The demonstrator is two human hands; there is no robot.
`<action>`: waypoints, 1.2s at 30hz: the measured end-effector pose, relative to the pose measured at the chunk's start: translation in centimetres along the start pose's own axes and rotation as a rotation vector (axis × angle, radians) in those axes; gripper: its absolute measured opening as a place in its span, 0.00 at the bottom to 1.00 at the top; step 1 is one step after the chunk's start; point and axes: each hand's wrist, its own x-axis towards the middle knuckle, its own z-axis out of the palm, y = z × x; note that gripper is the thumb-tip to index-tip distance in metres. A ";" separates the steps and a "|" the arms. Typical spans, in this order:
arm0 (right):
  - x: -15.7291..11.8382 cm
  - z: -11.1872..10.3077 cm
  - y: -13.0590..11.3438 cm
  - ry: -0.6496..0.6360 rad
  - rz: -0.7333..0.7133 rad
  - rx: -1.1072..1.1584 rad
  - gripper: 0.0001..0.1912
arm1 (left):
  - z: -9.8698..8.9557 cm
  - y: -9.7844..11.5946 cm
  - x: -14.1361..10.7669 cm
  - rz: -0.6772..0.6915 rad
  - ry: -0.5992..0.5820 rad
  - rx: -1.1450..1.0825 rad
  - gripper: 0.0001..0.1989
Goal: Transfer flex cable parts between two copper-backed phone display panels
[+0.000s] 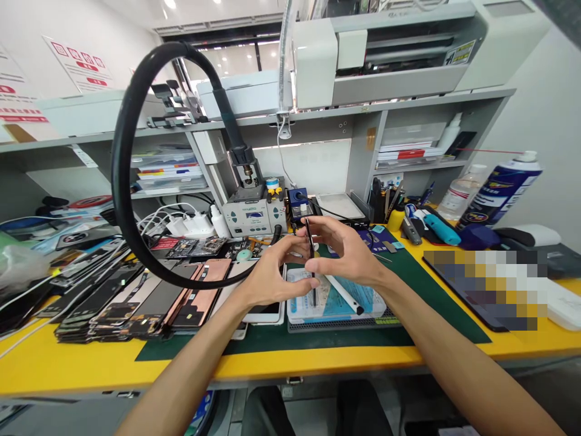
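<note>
A thin dark phone (311, 239) is held upright between my hands, its narrow edge toward me, so its faces are hidden. My left hand (275, 272) grips it from the left, with the thumb reaching toward the lower edge. On the other side, my right hand (347, 251) has its fingers at the top and its thumb against the near edge. Below them lies a flat blue-and-white plastic case (295, 307). A white pen-shaped tool (344, 293) with a dark tip rests on that case. Both sit on a green mat (440, 306).
Stacked phone screens (167, 290) and a white-framed tablet (267, 312) lie left. A hot-air station (256, 215) stands behind, its thick black hose (120, 151) looping high at left. A spray can (499, 191) and bottle (463, 191) stand right, behind a dark panel (458, 290).
</note>
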 end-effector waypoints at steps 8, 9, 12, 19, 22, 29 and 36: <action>0.0 -0.2 0.1 -0.017 -0.013 -0.016 0.32 | -0.2 0.1 0.2 0.009 -0.079 0.076 0.24; 0.0 -0.3 0.0 -0.017 -0.011 -0.021 0.33 | -0.2 0.2 0.2 0.000 -0.101 0.110 0.22; 0.0 -0.3 -0.1 -0.010 -0.007 -0.025 0.33 | -0.3 0.4 0.3 -0.035 -0.154 0.225 0.20; 0.2 -0.4 0.0 0.093 0.091 0.112 0.32 | -0.2 -0.3 0.0 -0.091 -0.180 0.175 0.25; 0.5 -0.6 0.0 0.178 0.191 0.191 0.27 | -0.1 -0.3 0.0 -0.155 -0.201 0.066 0.26; 1.3 -0.8 0.4 0.319 0.480 0.376 0.21 | 0.4 0.6 0.1 -0.430 -0.209 -0.307 0.30; 1.4 -0.8 0.9 0.383 0.513 0.408 0.21 | 0.2 0.7 0.1 -0.537 -0.233 -0.464 0.27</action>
